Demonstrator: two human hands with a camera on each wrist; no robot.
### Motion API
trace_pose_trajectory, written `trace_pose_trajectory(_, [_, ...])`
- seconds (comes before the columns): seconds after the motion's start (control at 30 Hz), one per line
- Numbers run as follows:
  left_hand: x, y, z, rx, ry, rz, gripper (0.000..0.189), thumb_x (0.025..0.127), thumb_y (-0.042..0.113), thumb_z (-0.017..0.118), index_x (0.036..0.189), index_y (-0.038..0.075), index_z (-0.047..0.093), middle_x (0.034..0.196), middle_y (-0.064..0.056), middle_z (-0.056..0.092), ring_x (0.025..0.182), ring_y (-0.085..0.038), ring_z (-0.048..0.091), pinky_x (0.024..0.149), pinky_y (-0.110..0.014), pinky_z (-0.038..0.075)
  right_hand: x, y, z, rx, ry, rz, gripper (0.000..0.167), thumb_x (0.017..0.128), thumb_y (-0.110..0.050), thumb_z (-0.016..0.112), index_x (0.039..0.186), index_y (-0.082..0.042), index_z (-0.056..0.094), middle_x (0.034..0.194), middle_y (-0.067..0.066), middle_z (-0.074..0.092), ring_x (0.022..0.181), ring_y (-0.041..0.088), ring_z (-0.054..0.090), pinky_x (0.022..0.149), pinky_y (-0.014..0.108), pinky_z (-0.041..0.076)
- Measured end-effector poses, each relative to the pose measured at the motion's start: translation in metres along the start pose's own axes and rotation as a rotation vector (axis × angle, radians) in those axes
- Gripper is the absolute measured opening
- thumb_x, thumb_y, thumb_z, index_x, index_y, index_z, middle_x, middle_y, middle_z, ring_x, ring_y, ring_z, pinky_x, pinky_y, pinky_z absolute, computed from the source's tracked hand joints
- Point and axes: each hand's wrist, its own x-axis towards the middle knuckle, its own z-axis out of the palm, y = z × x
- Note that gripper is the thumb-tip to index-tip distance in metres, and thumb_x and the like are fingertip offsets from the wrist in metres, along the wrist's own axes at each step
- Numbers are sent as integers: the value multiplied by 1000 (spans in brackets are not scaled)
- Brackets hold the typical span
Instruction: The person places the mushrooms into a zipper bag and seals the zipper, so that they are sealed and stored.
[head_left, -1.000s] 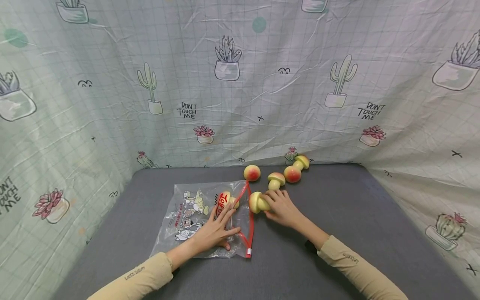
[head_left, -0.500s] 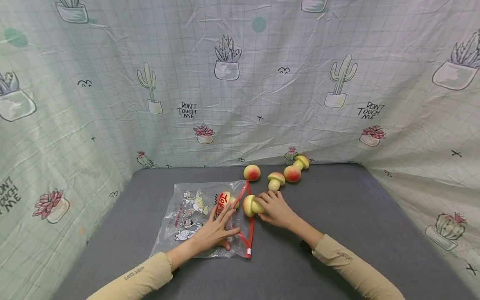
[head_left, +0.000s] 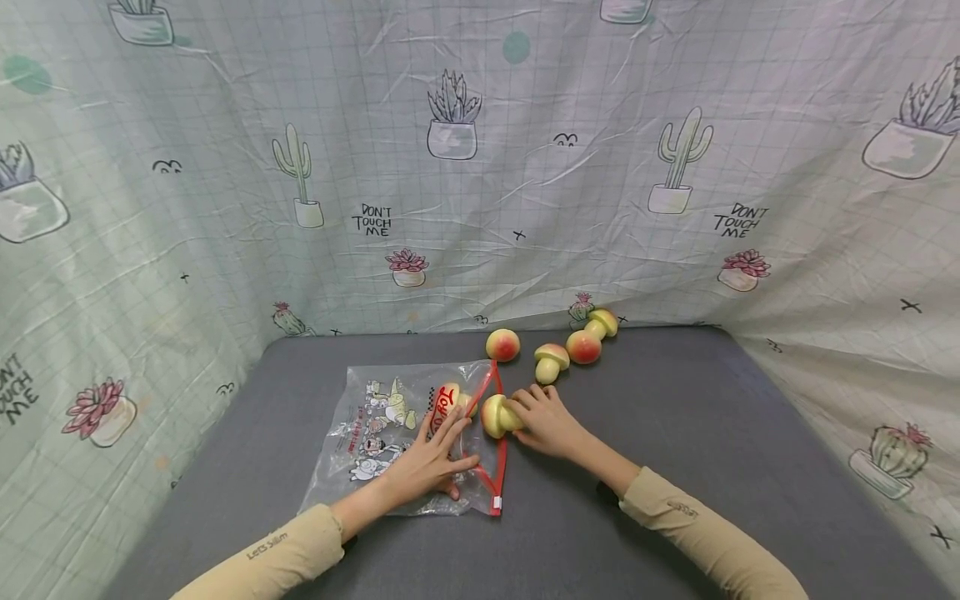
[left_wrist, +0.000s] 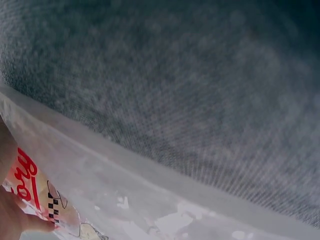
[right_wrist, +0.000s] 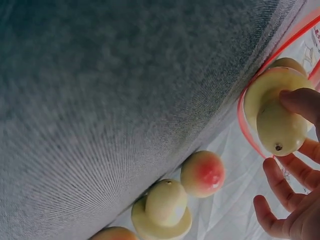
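A clear plastic zip bag (head_left: pixel 333 450) with red edging and printed cartoons lies flat, its mouth facing right. My left hand (head_left: pixel 423 465) rests on it near the mouth, fingers spread; the left wrist view catches only some fingers (left_wrist: pixel 15 215) against the plastic. Inside, partly covered by red lettering, is a yellow mushroom (head_left: pixel 467 403). My right hand (head_left: pixel 551 423) pinches another mushroom (head_left: pixel 495 415) by its stem, thumb on the near side in the right wrist view. That mushroom's cap (right_wrist: pixel 255 95) points into the bag's red-edged mouth (right_wrist: pixel 242 120).
Behind the right hand lies a mushroom (head_left: pixel 552 360) with a red-tinged cap. Two more, one red-capped (head_left: pixel 583 347) and one yellow (head_left: pixel 603 322), lie together farther back. Another red-and-yellow cap (head_left: pixel 502 345) sits beyond the bag's far corner. A printed curtain (head_left: pixel 480 208) surrounds the grey table (head_left: pixel 637 483).
My right hand has moved left and slightly nearer, carrying the mushroom from beside the bag's mouth to within its red edges. The left hand and the other mushrooms have stayed put.
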Motion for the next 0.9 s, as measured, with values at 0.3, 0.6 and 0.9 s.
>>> trace_pose_trajectory(0.3, [-1, 1, 2, 17, -4, -1, 59, 64, 69, 45, 116, 41, 51, 133, -19, 38, 125, -40, 36, 89, -58, 39, 3, -2, 4, -7, -12, -10, 45, 72, -32, 71, 111, -14, 57, 101, 1, 55, 87, 18, 47, 71, 36, 37])
trace_pose_trajectory(0.6, [-1, 1, 3, 15, 3, 11, 59, 64, 69, 44, 115, 41, 51, 132, -19, 38, 124, -39, 37, 89, -58, 38, 6, -4, 8, 0, 1, -19, 45, 73, -32, 70, 112, -14, 56, 102, 1, 55, 87, 19, 48, 73, 37, 37])
trace_pose_trajectory(0.9, [0, 0, 2, -7, 21, 26, 58, 64, 68, 46, 115, 41, 52, 133, -19, 37, 124, -41, 36, 90, -58, 38, 12, -6, 11, -6, 17, -34, 46, 73, -34, 70, 112, -14, 56, 104, 1, 55, 88, 18, 49, 73, 36, 38])
